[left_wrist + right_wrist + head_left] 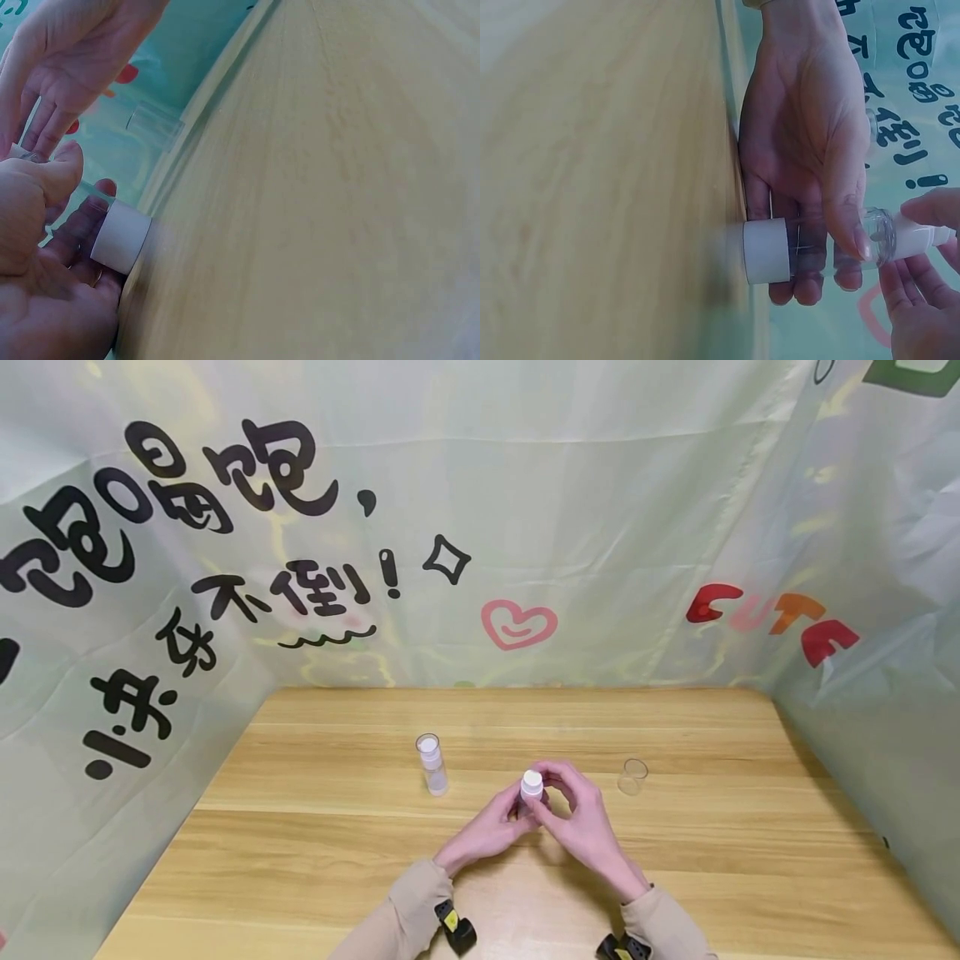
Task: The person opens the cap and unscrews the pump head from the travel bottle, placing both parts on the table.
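Observation:
A clear pump bottle [810, 247] with a white base and a white pump top [532, 783] is held upright between both hands, its base close over the table. My left hand [495, 828] grips the clear body, with the thumb on one side and the fingers behind, as the right wrist view shows. With thumb and fingers, my right hand [581, 814] pinches the white collar just under the pump top. In the left wrist view the white base [121, 236] shows below my left fingers, while the upper part of the bottle is mostly hidden by the hands.
A second pump bottle [432, 768] stands to the left, a clear cap over its top. To the right, a loose clear cap [632, 778] rests on the wooden table [300, 860]. Printed cloth walls [600, 527] enclose the table at the back and both sides.

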The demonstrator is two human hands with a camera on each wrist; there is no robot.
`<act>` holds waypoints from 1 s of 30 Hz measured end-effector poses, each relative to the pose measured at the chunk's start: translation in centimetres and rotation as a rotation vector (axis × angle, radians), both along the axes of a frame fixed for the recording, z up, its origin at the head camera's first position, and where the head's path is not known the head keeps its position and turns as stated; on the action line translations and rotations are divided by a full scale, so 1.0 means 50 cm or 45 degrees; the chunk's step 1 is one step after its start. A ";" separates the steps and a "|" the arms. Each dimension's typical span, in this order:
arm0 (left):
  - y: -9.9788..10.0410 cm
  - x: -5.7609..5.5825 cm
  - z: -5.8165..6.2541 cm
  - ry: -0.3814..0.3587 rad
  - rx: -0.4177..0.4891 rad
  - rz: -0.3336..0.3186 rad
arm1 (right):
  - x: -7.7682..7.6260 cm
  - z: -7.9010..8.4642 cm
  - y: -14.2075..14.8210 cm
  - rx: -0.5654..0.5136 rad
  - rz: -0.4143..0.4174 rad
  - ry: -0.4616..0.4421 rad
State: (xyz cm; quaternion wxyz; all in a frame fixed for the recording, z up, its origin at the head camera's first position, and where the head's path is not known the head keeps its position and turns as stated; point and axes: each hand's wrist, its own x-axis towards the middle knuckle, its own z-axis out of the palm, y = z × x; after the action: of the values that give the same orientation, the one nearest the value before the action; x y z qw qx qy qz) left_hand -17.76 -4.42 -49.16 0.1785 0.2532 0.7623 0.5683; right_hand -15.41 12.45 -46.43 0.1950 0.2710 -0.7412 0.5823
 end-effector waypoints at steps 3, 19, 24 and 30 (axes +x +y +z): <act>0.000 -0.001 -0.003 -0.005 0.006 -0.004 | 0.001 0.000 -0.001 -0.004 0.008 0.002; 0.001 -0.001 0.000 0.009 0.003 0.001 | -0.002 -0.002 0.000 0.001 -0.006 -0.008; 0.000 -0.002 -0.002 0.010 0.000 0.002 | -0.001 -0.003 -0.001 -0.001 0.001 0.002; 0.000 -0.002 -0.003 0.010 0.014 0.003 | -0.002 -0.004 -0.002 0.008 -0.009 -0.011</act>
State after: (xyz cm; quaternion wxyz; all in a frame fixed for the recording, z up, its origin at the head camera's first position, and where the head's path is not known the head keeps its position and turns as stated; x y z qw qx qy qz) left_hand -17.86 -4.41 -49.32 0.1734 0.2557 0.7600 0.5718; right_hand -15.53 12.37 -46.64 0.1929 0.2666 -0.7448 0.5805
